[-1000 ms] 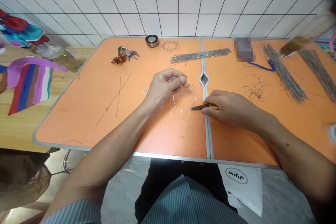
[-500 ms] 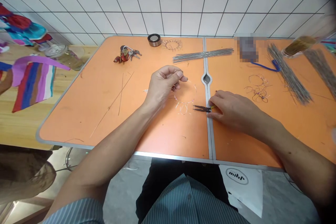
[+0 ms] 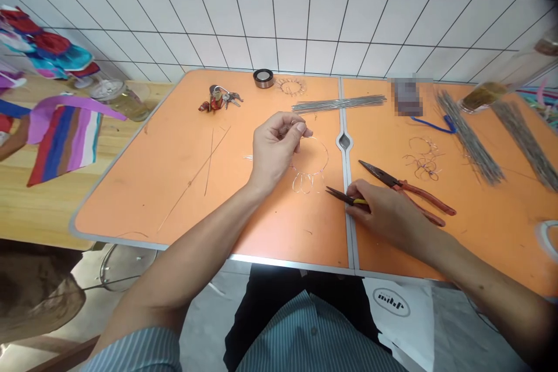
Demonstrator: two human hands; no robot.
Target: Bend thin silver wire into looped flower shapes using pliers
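My left hand [image 3: 278, 148] pinches a thin wire ring [image 3: 328, 158] at its upper left, above the orange table [image 3: 270, 232]. Small wire loops [image 3: 303, 183] hang along the ring's lower edge. My right hand [image 3: 378, 204] is closed on small pliers with dark jaws [image 3: 341, 194] and a bit of yellow handle showing. The jaw tips point left, apart from the loops and just to their right. Larger pliers with red handles [image 3: 425, 195] lie on the table beyond my right hand, partly behind my wrist.
A bundle of straight wires [image 3: 340, 104], a tape roll [image 3: 264, 78], another wire ring [image 3: 291, 87] and keys [image 3: 221, 99] lie toward the wall. At right are tangled wires [image 3: 425, 165], more wire bundles [image 3: 471, 136] and a blurred-out object [image 3: 407, 96]. Loose wires [image 3: 192, 183] lie at left.
My right hand and the small pliers have moved slightly down, away from the loops. The red-handled pliers, hidden before, now show. The view has shifted a little.
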